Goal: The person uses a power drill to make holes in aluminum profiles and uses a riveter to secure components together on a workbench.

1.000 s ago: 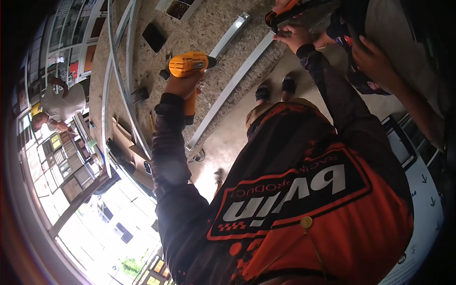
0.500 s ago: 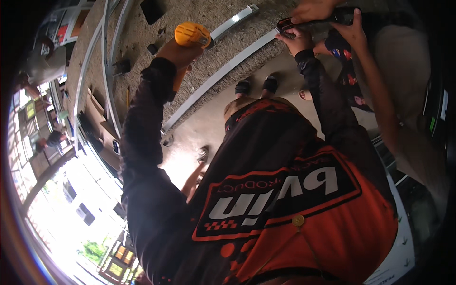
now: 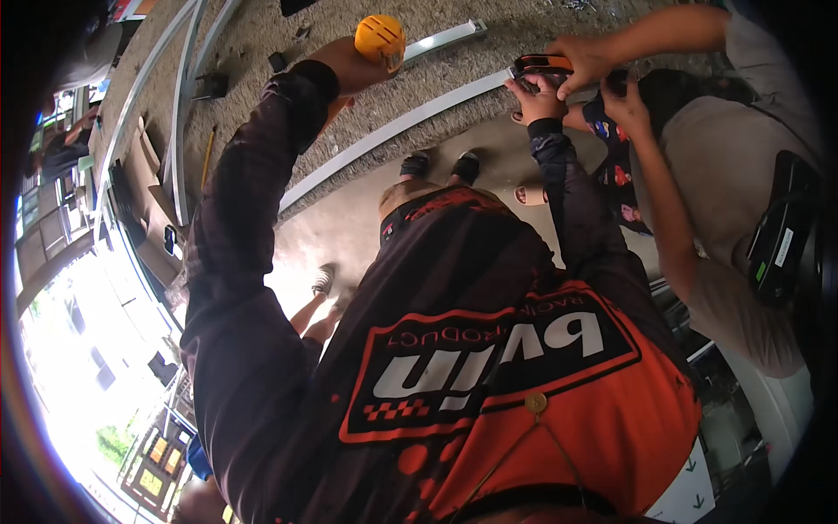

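My left hand (image 3: 347, 70) is wrapped around the handle of a yellow power drill (image 3: 380, 40), whose rounded rear points up at me. Most of the handle is hidden by the hand. My right hand (image 3: 541, 98) pinches the end of a long pale metal bar (image 3: 393, 125) that slants across to the lower left. Right above my fingers, a co-worker's hand (image 3: 580, 63) holds a black and orange tool (image 3: 550, 64) against that same bar end. The co-worker's other hand (image 3: 625, 106) is close by, to the right. Beneath the drill lies another metal bar (image 3: 445, 38).
Several long metal bars (image 3: 182, 113) lean at the left, near a yellow pencil-like stick (image 3: 209, 157) and flattened cardboard (image 3: 144, 188). Small dark pieces (image 3: 209, 86) sit on the rough brown surface (image 3: 349, 131). The co-worker stands close at my right.
The view has shifted. The co-worker's upper hand now grips the black and orange tool, which has turned at the bar end. My left hand with the drill appears slightly farther right and up.
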Action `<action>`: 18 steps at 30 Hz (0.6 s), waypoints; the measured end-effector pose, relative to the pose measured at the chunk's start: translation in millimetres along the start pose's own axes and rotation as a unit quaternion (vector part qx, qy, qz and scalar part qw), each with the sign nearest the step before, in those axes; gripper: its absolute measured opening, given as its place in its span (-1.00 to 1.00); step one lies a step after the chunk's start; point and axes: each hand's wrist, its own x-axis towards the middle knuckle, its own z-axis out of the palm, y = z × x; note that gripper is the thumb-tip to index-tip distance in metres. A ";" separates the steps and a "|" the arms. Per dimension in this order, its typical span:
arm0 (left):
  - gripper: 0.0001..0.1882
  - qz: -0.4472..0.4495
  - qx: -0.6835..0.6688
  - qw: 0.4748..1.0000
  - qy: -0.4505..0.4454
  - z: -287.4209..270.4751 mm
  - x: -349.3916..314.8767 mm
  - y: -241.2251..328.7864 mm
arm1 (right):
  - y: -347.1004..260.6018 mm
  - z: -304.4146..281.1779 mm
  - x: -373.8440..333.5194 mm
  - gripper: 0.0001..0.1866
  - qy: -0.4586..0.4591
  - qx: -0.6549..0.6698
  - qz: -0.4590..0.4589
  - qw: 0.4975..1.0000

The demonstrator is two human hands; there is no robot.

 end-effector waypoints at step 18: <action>-0.58 -0.001 -0.032 0.999 0.036 3.7 4.9 -19.7 | -57.5 -5.6 -53.1 -0.39 0.184 -0.038 -0.206 0.960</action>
